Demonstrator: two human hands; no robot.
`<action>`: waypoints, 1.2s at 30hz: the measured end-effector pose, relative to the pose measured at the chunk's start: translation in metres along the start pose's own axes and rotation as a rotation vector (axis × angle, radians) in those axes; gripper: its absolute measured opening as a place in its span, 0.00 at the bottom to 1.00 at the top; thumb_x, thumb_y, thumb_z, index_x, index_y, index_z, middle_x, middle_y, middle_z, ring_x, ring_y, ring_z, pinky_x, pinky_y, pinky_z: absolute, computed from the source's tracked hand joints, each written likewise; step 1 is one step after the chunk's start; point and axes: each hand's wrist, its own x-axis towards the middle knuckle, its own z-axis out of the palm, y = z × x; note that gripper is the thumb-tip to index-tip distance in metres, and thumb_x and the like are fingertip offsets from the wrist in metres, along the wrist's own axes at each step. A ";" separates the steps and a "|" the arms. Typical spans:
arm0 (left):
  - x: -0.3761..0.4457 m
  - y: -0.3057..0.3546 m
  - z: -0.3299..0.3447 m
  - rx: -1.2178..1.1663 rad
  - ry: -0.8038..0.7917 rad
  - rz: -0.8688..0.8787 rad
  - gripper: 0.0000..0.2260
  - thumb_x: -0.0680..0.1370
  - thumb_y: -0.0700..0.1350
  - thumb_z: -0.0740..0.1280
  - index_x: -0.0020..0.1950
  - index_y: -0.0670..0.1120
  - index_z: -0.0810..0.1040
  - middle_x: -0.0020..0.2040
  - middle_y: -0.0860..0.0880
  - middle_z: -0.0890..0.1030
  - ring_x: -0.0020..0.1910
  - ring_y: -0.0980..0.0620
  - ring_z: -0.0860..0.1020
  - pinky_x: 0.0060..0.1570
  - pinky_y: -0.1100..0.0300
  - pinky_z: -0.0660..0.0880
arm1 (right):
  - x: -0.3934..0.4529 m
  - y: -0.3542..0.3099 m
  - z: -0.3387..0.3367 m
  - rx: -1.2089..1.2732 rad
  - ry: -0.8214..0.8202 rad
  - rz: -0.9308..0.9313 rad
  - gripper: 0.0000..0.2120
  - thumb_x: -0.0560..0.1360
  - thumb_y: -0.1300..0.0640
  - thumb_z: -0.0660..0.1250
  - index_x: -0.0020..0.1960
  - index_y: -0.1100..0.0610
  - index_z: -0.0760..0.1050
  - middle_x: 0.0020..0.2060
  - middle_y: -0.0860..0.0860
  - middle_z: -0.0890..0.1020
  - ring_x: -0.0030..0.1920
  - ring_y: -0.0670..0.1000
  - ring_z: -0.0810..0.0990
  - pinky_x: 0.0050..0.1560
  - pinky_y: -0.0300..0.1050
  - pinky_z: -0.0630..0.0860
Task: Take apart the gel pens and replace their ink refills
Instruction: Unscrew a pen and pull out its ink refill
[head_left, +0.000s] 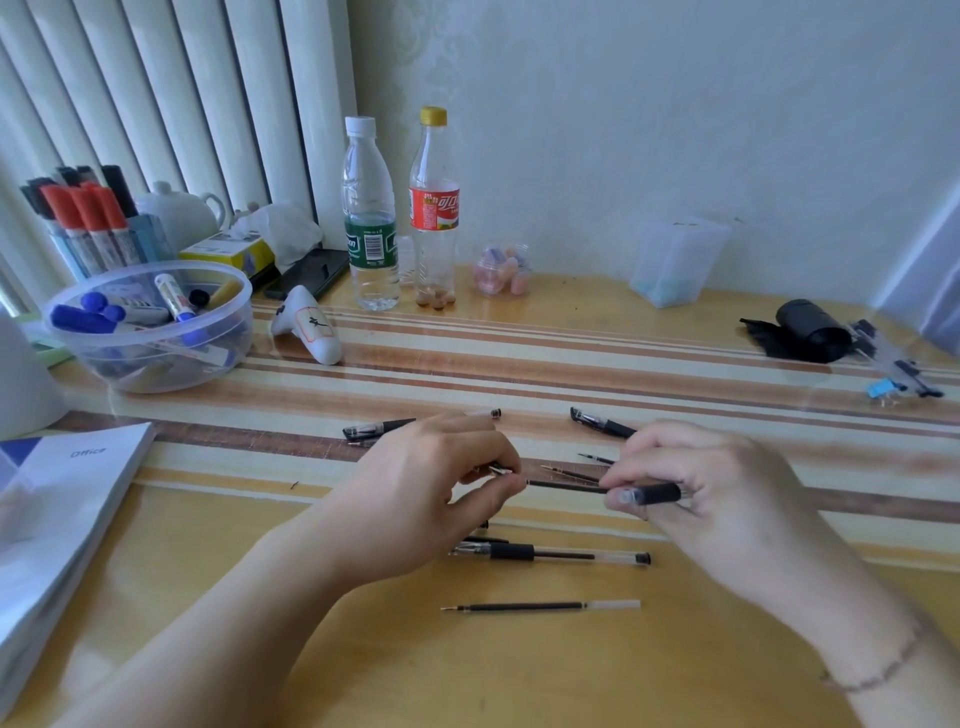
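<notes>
My left hand (447, 483) pinches the tip end of a dark ink refill (563, 486) just above the desk. My right hand (696, 483) grips a pen barrel (657, 493) with a black grip, and the refill's other end runs into it. Below my hands lie a whole gel pen (550, 553) and a loose refill (540, 606). Behind my hands rest a capped pen (376, 428) on the left, another pen (600, 423) on the right, and small loose pen parts (569, 473).
A clear bowl of markers (148, 327) and a stack of papers (57, 525) sit at the left. Two plastic bottles (400, 213) stand at the back. A white object (306, 325), a clear cup (675, 260) and a black roll (808, 332) also lie on the desk.
</notes>
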 end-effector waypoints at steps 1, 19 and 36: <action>0.000 0.000 0.001 0.005 0.003 -0.004 0.10 0.78 0.56 0.60 0.46 0.53 0.78 0.38 0.58 0.75 0.40 0.57 0.73 0.38 0.60 0.73 | 0.000 0.002 0.001 -0.022 -0.011 0.019 0.10 0.67 0.39 0.66 0.42 0.42 0.83 0.41 0.34 0.80 0.37 0.43 0.80 0.34 0.45 0.78; 0.000 -0.010 0.001 0.135 0.089 -0.100 0.15 0.78 0.61 0.57 0.46 0.55 0.79 0.38 0.56 0.78 0.39 0.55 0.75 0.36 0.54 0.74 | 0.003 0.039 -0.003 -0.250 -0.183 0.369 0.04 0.71 0.42 0.70 0.41 0.41 0.81 0.40 0.35 0.79 0.38 0.40 0.77 0.38 0.46 0.77; 0.002 -0.001 0.015 0.311 0.077 0.072 0.07 0.76 0.53 0.66 0.42 0.52 0.79 0.35 0.57 0.76 0.37 0.53 0.72 0.36 0.61 0.68 | 0.000 -0.008 0.008 -0.194 -0.043 0.064 0.07 0.70 0.54 0.73 0.40 0.42 0.77 0.42 0.34 0.78 0.36 0.44 0.78 0.33 0.42 0.75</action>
